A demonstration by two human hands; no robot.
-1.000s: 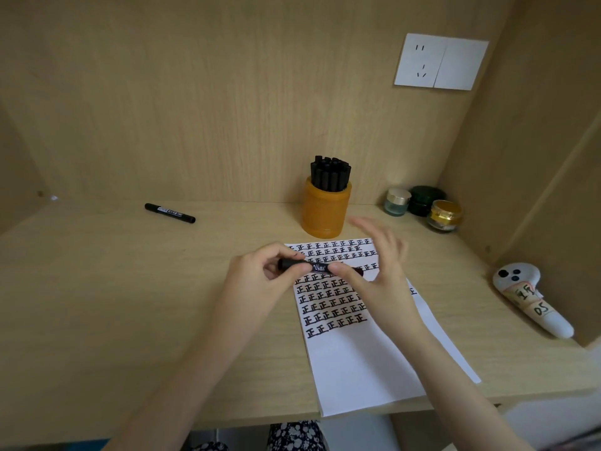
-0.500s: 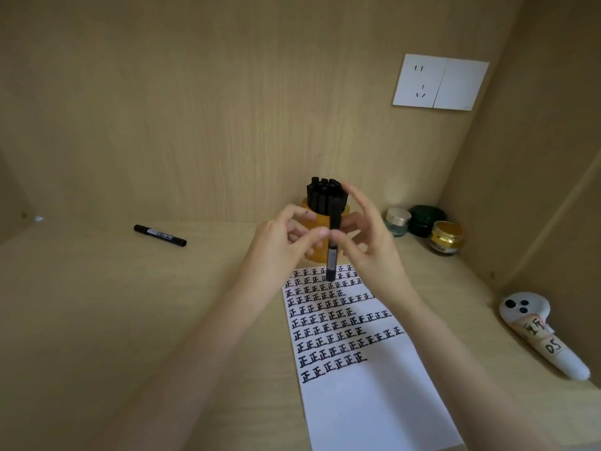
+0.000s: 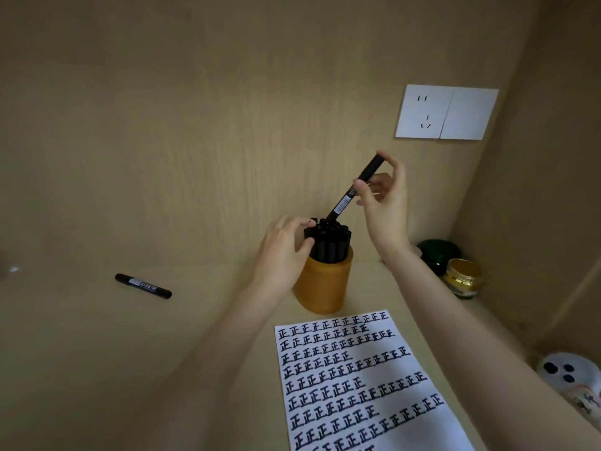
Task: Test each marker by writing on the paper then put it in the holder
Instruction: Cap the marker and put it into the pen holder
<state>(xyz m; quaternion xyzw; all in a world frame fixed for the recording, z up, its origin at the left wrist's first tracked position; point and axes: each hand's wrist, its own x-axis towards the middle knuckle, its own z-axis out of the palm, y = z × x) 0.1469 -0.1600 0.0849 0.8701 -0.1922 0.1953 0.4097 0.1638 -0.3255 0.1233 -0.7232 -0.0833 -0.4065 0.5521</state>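
Head view. Right hand (image 3: pixel 385 203) is pinching the marker (image 3: pixel 354 190) between thumb and fingers. It is tilting toward 1 o'clock, its lower end touching the bundle (image 3: pixel 330 242) in the holder (image 3: pixel 325 284). Left hand (image 3: pixel 283 252) is curling round the bundle from 9 o'clock. Paper (image 3: pixel 357 385) is lying at the holder's 6 o'clock, and a loose marker (image 3: pixel 143 286) at 9 o'clock, well apart.

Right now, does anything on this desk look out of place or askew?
A lone black marker lies far left on the desk, apart from the orange holder. The holder looks packed: the right hand has its held marker tilted at the top while the left hand grips the standing markers.
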